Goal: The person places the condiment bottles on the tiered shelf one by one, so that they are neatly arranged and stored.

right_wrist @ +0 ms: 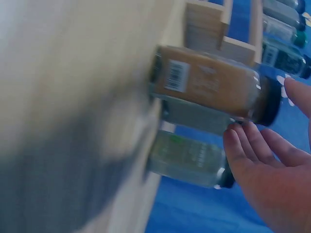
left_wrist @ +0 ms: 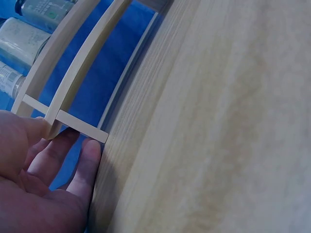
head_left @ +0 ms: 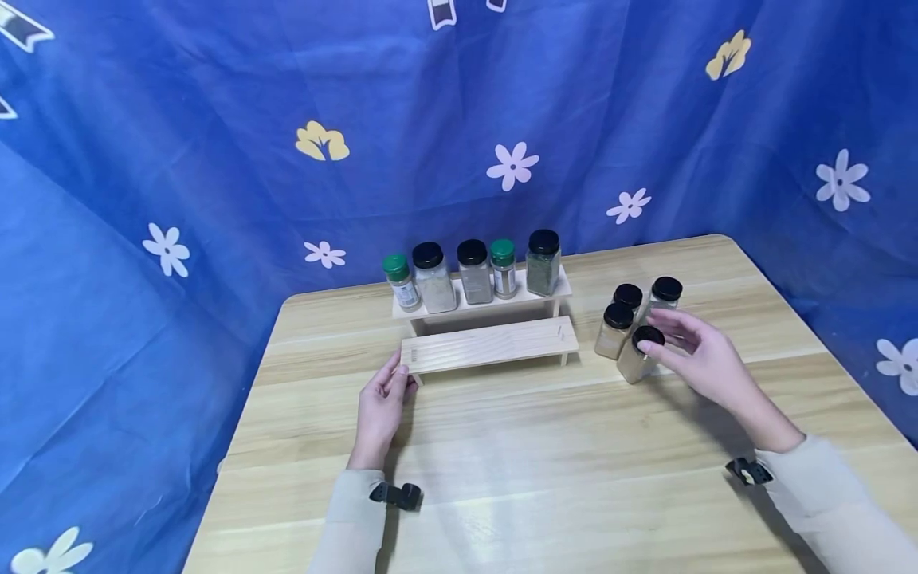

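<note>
Rack: my left hand [head_left: 380, 406] is parked at the left end of the two-step wooden spice rack [head_left: 490, 344], fingers pretty much straight and resting against the end of the lower step. Left wrist view shows the fingertips [left_wrist: 90, 150] right up against the rack's thin end slat, not curled round it.

Jars on the worktop: four black-capped jars [head_left: 634, 323] bunched together just right of the rack, on the wooden worktop [head_left: 545, 470].

Right hand: my right hand [head_left: 699, 355] is over that bunch, grip spread and relaxed, fingertips at the cap of the nearest jar [head_left: 641, 353]. Right wrist view has the fingertips [right_wrist: 243, 141] touching or almost touching the jar tops; it's blurry so I can't tell which. Not pinching anything.

Top step: five jars lined up on the far, upper step, a green-capped one [head_left: 400, 281] at the left end, another green cap [head_left: 503, 268] fourth along, black caps on the other three.

Lower step: bare wood.

Backdrop: blue cloth with flowers [head_left: 512, 165] hanging behind the worktop.
</note>
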Demonstrator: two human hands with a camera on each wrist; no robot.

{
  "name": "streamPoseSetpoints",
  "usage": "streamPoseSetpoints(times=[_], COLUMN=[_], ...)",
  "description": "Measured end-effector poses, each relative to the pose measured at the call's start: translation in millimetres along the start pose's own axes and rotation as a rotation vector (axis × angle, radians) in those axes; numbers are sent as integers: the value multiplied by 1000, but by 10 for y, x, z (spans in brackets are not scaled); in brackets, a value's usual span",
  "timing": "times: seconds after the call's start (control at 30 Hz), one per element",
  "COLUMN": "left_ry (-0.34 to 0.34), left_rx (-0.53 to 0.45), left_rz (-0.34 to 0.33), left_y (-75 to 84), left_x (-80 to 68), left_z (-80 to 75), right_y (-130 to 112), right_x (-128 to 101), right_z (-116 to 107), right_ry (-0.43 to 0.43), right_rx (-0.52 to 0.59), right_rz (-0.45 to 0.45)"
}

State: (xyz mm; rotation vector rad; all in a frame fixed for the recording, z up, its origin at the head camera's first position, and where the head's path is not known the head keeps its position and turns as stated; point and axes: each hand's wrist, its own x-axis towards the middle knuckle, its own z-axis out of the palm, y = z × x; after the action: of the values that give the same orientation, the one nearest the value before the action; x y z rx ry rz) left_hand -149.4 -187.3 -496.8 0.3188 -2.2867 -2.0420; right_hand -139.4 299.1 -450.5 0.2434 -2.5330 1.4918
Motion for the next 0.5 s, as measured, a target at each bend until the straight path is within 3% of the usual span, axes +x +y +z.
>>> streamPoseSetpoints(times=[0.13, 0.33, 0.5], left_ry=[0, 10, 10], left_rx=[-10, -13, -18], left_rz=[8, 9, 5], left_y=[-9, -28, -19], left_x=[6, 10, 10], left_z=[-3, -3, -6], right_y=[99, 232, 271], right_x=[-72, -110, -128], right_z=[68, 144, 142], right_ry=[-31, -55, -91], right_rx=[-53, -110, -107], right_rz=[28, 1, -1])
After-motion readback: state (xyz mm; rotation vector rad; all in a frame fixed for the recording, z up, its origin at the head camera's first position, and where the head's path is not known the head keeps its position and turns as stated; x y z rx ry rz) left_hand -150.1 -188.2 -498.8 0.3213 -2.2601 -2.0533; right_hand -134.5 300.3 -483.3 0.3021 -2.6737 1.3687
